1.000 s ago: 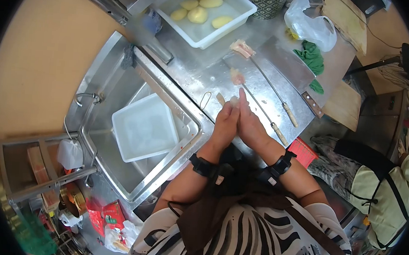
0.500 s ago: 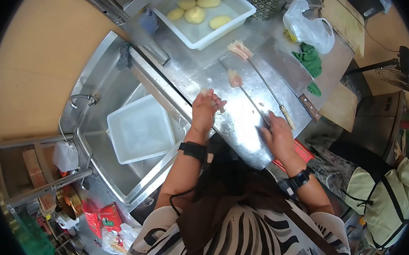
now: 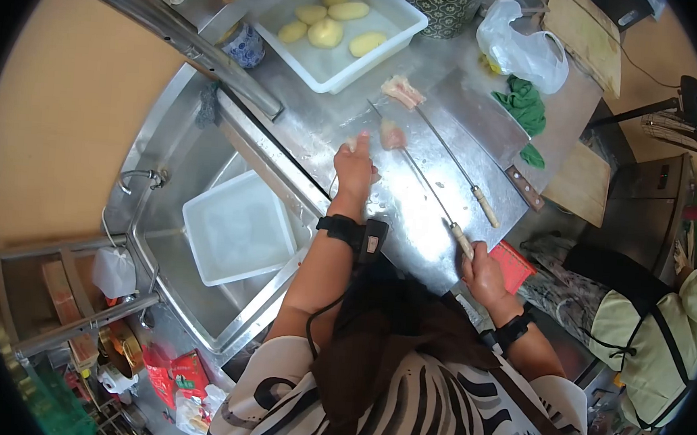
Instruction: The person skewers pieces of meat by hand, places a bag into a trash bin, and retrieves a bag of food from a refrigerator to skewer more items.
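My left hand is closed over the steel counter, with a small pale piece of meat partly showing at its fingertips; the rest is hidden by the fingers. Just right of those fingers is a skewer with a lump of pinkish meat threaded near its tip. My right hand is closed at the butt of that skewer's wooden handle, at the counter's front edge. A second skewer lies alongside to the right, bearing a chunk of pale meat.
A cleaver lies right of the skewers, near a green cloth and plastic bag. A white tub of peeled potatoes stands behind. Left is a sink holding a white tub; a metal pole crosses above.
My right hand has moved down toward the counter edge, from the skewer's shaft area to its handle end. My left hand has moved slightly up, closer to the skewer's meat, its fingers now pointing away.
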The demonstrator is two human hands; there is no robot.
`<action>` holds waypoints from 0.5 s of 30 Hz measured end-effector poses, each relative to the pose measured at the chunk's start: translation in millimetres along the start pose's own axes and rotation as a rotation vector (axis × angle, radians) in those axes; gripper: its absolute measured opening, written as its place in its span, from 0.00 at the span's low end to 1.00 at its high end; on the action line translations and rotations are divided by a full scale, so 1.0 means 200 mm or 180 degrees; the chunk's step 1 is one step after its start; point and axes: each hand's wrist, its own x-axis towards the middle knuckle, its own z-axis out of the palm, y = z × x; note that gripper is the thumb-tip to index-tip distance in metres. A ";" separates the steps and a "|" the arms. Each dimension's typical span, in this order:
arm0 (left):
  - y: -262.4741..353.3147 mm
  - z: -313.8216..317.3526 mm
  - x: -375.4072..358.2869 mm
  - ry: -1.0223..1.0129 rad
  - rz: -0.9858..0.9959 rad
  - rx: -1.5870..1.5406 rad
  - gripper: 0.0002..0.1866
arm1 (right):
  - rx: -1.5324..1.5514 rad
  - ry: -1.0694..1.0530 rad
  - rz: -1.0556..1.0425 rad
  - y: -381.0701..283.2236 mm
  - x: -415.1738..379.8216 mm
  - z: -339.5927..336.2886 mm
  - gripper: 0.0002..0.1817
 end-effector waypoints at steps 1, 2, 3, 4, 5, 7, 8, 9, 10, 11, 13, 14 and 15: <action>0.02 0.01 0.00 0.0119 0.0041 0.0243 0.19 | -0.0004 0.0053 -0.0034 -0.01 -0.02 0.01 0.14; 0.04 0.02 -0.01 0.0116 0.0055 0.0236 0.19 | -0.0009 0.0104 -0.0066 -0.02 -0.04 0.02 0.13; 0.06 0.02 -0.02 0.0087 0.0062 0.0196 0.21 | -0.0015 0.0114 -0.0076 -0.02 -0.05 0.02 0.13; 0.08 0.02 -0.03 0.0061 0.0068 0.0154 0.23 | -0.0087 0.0151 -0.0163 -0.03 -0.05 0.02 0.13; 0.10 0.02 -0.03 0.0059 0.0080 0.0147 0.23 | -0.0158 0.0189 -0.0248 -0.03 -0.06 0.02 0.13; 0.13 0.01 -0.02 -0.0183 -0.0191 -0.0008 0.22 | -0.0225 0.0222 -0.0331 -0.03 -0.06 0.02 0.13; 0.14 0.01 -0.02 -0.0183 -0.0186 -0.0009 0.22 | -0.0266 0.0239 -0.0415 -0.04 -0.05 0.01 0.14; 0.16 0.01 -0.03 -0.0419 -0.0122 -0.0004 0.21 | -0.0308 0.0256 -0.0501 -0.04 -0.05 0.01 0.15; 0.17 0.01 -0.03 -0.0655 -0.0053 -0.0002 0.20 | -0.0313 0.0263 -0.0510 -0.04 -0.05 0.00 0.15; 0.18 0.00 -0.03 -0.0655 -0.0040 -0.0009 0.20 | -0.0332 0.0339 -0.0599 -0.04 -0.05 0.00 0.16; 0.19 -0.01 -0.03 -0.0861 -0.0089 0.0082 0.18 | -0.0354 0.0417 -0.0691 -0.08 -0.05 -0.02 0.17; 0.19 -0.01 -0.03 -0.0860 -0.0082 0.0077 0.18 | -0.0216 0.0215 -0.0486 -0.11 -0.06 -0.05 0.17; 0.18 -0.01 -0.04 -0.0857 0.0007 0.0113 0.16 | -0.0077 0.0013 -0.0283 -0.14 -0.05 -0.06 0.17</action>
